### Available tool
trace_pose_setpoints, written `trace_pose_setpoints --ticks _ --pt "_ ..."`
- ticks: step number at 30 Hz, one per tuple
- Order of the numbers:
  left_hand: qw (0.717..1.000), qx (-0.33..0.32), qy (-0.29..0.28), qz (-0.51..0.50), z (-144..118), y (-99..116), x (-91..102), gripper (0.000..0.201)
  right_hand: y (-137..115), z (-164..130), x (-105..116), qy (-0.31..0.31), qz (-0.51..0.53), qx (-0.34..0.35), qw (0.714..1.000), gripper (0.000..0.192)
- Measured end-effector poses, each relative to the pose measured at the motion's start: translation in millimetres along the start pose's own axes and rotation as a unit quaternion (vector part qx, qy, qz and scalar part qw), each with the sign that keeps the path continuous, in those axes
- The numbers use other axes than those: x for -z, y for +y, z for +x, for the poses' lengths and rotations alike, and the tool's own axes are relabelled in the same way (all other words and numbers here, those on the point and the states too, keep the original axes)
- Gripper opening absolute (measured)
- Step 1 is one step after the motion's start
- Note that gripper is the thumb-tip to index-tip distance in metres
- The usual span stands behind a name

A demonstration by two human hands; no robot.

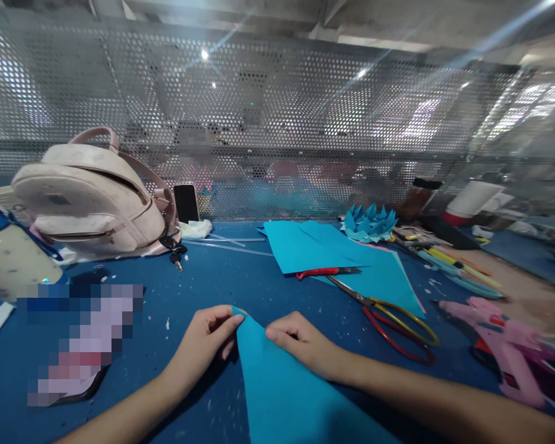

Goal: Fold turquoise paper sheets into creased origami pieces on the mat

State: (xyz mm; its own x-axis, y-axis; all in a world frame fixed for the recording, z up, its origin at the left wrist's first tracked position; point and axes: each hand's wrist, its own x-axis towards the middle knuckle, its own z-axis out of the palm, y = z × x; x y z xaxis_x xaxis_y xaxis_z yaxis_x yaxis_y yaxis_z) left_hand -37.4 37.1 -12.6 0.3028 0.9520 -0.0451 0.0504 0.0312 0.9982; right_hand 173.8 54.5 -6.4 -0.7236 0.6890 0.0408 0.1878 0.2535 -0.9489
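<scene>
Nearer me than the scissors, both hands pinch the blue paper; left hand and right hand should press its tip flat, edges aligned.

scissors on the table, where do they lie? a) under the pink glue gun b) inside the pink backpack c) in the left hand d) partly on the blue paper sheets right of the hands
d: the scissors lie with their blades over the edge of the blue paper sheets, right of both hands, which pinch the folded blue paper instead.
</scene>
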Motion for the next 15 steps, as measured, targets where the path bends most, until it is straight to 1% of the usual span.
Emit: trace_pose_setpoints --ticks 4,7,10,11,13,14,15 --pt "0.999 0.032 -0.035 -0.024 1 -2 2.1 0.041 4 1 3 0.017 0.027 -0.019 0.999 0.052" --pt "0.997 0.027 -0.071 -0.033 0 -5 1.8 0.041 8 3 6 0.048 0.05 -0.034 0.997 0.054" --pt "0.994 0.02 -0.102 -0.028 -1 -6 1.1 0.039 6 6 11 0.038 0.024 -0.043 0.998 0.055" --pt "0.994 0.02 -0.105 -0.03 -2 -6 0.9 0.039 3 7 12 0.034 0.006 -0.04 0.999 0.053" --pt "0.994 0.028 -0.092 -0.051 -2 -6 0.6 0.04 -7 7 16 0.034 -0.034 -0.036 0.998 0.046" --pt "0.994 0.033 -0.081 -0.066 -2 -6 0.3 0.04 -14 7 19 0.034 -0.053 -0.04 0.997 0.048" --pt "0.994 0.038 -0.07 -0.081 -1 -6 0.0 0.041 -22 5 21 0.025 -0.073 -0.05 0.996 0.057"
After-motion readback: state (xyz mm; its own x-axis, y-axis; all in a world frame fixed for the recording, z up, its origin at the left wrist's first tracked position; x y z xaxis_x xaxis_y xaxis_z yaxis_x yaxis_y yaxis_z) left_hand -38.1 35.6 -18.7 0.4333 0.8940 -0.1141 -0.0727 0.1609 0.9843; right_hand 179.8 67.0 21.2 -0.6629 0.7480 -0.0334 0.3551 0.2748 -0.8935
